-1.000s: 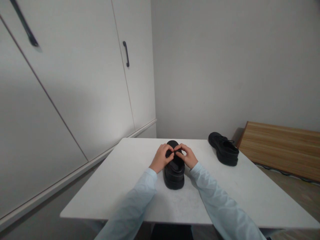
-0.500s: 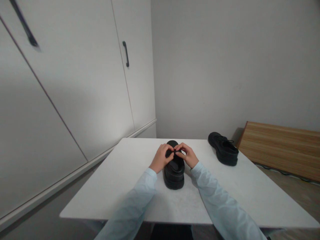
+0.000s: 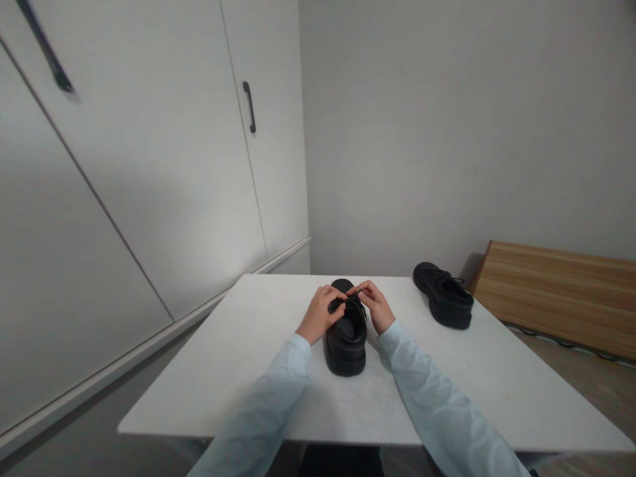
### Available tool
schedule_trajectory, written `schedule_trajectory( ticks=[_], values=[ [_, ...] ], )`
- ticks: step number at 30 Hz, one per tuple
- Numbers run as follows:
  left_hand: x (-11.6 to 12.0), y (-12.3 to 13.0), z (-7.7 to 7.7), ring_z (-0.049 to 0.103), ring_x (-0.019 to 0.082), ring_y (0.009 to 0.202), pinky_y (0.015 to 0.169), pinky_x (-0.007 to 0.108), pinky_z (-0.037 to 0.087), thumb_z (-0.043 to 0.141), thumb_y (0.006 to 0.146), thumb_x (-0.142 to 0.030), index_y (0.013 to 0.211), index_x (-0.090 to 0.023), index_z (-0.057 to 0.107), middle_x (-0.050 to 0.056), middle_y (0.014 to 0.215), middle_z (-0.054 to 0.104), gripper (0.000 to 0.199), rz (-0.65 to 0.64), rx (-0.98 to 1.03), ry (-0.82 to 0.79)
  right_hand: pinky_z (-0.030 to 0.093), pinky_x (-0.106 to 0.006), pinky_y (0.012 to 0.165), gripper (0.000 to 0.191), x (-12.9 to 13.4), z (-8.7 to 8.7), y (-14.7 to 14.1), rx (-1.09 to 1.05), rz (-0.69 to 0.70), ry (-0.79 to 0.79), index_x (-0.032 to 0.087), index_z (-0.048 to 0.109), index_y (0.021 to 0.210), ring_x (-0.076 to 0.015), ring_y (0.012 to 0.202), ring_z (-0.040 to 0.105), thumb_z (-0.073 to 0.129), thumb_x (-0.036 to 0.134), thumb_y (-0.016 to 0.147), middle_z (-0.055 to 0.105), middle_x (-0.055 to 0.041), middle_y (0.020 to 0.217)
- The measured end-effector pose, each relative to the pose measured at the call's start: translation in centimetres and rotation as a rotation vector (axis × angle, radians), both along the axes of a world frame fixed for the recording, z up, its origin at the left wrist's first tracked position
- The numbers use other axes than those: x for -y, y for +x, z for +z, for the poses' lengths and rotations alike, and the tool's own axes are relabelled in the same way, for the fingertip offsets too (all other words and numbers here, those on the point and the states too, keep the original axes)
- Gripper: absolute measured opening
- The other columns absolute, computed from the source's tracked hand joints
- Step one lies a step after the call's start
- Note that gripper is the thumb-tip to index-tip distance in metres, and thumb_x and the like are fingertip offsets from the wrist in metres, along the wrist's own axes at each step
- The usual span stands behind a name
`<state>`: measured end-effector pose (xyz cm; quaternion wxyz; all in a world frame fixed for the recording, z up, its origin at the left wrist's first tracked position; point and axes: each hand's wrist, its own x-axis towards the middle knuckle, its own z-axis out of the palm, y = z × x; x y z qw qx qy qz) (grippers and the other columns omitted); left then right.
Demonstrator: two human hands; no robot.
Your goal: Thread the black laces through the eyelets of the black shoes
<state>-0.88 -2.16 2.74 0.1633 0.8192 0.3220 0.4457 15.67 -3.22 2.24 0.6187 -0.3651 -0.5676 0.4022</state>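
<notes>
A black lace-up shoe (image 3: 346,354) stands upright on the white table in front of me, its heel toward me and toe pointing away. My left hand (image 3: 324,311) is closed at the left of the shoe's opening, thumb and fingers pinching the dark shoelace. On the other side my right hand (image 3: 373,303) pinches a stretch of black shoelace (image 3: 354,295) between thumb and fingertips, just above the laced part. The lace spans the small gap between both hands. The fine path of the lace near the left fingertips is hard to make out.
A second black shoe (image 3: 444,298), laced, sits at the table's (image 3: 223,391) back right. Beyond the right edge leans a wooden board (image 3: 556,291). White cabinet doors (image 3: 149,165) with dark handles stand on the left, and a grey wall (image 3: 447,132) closes the back.
My right hand has moved slightly right, away from the left one, drawing out a piece of shoelace. My left hand stays nearly in place, and both shoes have not moved.
</notes>
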Motion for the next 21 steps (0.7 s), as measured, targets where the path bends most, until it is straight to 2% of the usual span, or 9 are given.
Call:
schedule_trajectory(
  ticks=[5,8,14,18,21],
  values=[
    [0.0,0.0,0.0,0.054,0.020,0.094,0.088,0.035,0.042,0.057,0.078,-0.019,0.087,-0.020,0.063,0.004,0.091,0.059,0.011,-0.039,0.058,-0.053,0.046,-0.035,0.074,0.025,0.1,0.8,0.2,-0.196,-0.090,-0.083,0.023,0.046,0.071,-0.0191,0.076,0.063,0.055,0.046,0.077,0.068,-0.0006,0.076],
    [-0.1,-0.1,-0.1,0.054,0.019,0.094,0.089,0.034,0.041,0.057,0.077,-0.017,0.085,-0.019,0.062,0.004,0.091,0.059,0.009,-0.060,0.081,-0.079,0.047,-0.031,0.067,0.029,0.2,1.6,0.7,-0.327,-0.096,-0.137,0.022,0.048,0.069,-0.0180,0.072,0.065,0.059,0.048,0.074,0.068,0.0003,0.071],
    [0.2,-0.1,0.2,0.051,0.019,0.091,0.087,0.032,0.040,0.057,0.074,-0.016,0.079,-0.018,0.056,0.003,0.087,0.057,0.006,-0.100,0.102,-0.112,0.050,-0.030,0.061,0.031,0.2,2.4,1.7,-0.534,-0.145,-0.176,0.021,0.049,0.070,-0.0159,0.058,0.065,0.073,0.037,0.059,0.066,0.0035,0.063],
    [0.4,-0.3,0.5,0.049,0.019,0.091,0.087,0.032,0.039,0.056,0.077,-0.022,0.078,-0.018,0.053,0.003,0.086,0.054,0.005,-0.154,0.121,-0.137,0.051,-0.028,0.057,0.035,0.1,2.3,2.0,-0.575,-0.213,-0.199,0.022,0.049,0.075,-0.0132,0.052,0.063,0.076,0.029,0.053,0.066,0.0053,0.063],
    [0.5,-0.5,0.6,0.049,0.019,0.090,0.086,0.032,0.039,0.052,0.082,-0.030,0.074,-0.017,0.054,0.004,0.084,0.052,0.015,-0.178,0.146,-0.176,0.051,-0.027,0.054,0.041,-0.1,2.2,2.2,-0.559,-0.263,-0.215,0.022,0.048,0.077,-0.0122,0.050,0.062,0.077,0.023,0.048,0.066,0.0058,0.062]
  ],
)
